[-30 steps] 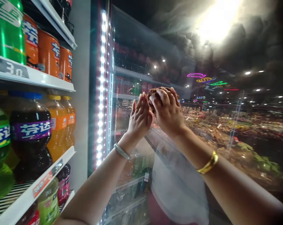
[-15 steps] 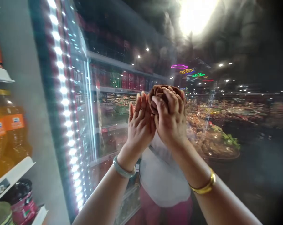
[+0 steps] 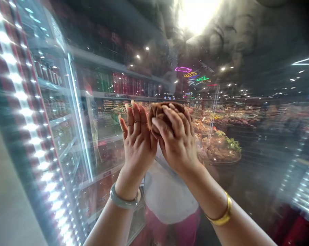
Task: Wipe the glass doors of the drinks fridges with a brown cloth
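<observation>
A crumpled brown cloth point(image 3: 156, 116) is bunched under the fingers of my right hand point(image 3: 178, 141), which presses it against a glass door point(image 3: 103, 205). Just left of the cloth, my left hand point(image 3: 139, 140) lies flat on the glass with its fingers spread upward. The two hands are side by side, with the left thumb close to the cloth. A pale bangle point(image 3: 125, 200) circles the left wrist and a gold bangle point(image 3: 222, 213) the right. The palms are hidden.
A bright LED strip point(image 3: 36, 141) runs down the left side. Shelves with red bottles point(image 3: 126, 83) show beyond or in the glass. Reflections include a person in a white top point(image 3: 170, 194), a heap of produce point(image 3: 216, 148) and coloured neon signs point(image 3: 190, 74).
The view has swung right, so the orange bottles at the left are gone. Both hands appear further left in the picture, and the left fingers are more spread, a bit apart from the cloth.
</observation>
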